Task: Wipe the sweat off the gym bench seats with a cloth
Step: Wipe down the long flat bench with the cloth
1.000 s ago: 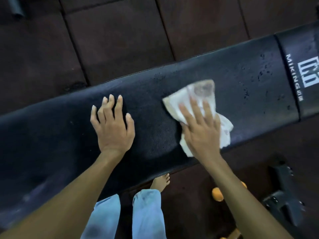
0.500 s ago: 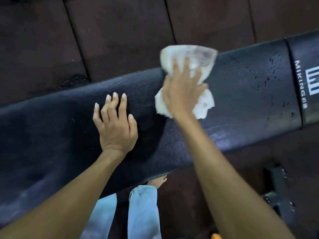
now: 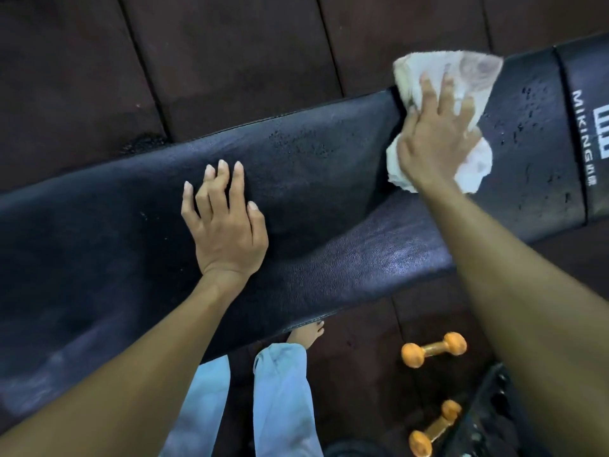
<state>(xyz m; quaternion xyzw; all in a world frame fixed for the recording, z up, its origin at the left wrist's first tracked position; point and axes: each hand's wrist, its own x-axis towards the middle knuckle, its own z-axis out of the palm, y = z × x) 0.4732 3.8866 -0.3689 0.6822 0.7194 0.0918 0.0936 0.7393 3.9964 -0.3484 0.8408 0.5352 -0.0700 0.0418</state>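
Note:
A long black padded gym bench seat (image 3: 329, 179) runs across the view, with droplets on its right part and white lettering at the far right. My right hand (image 3: 435, 133) presses a crumpled white cloth (image 3: 474, 70) flat on the seat near its far edge, fingers spread straight over it. The cloth sticks out beyond my fingertips and past my wrist. My left hand (image 3: 227, 222) rests flat on the seat's middle, fingers straight, holding nothing.
Dark rubber floor tiles (image 3: 230, 54) lie beyond the bench. Below the near edge are my legs in light blue trousers (image 3: 283, 400) and a bare foot (image 3: 306, 334). Two orange dumbbells (image 3: 433, 352) lie on the floor beside a black metal frame (image 3: 484, 420).
My right hand slid the cloth from the seat's near side up to its far edge, then rightward along the seat. My left hand stayed planted.

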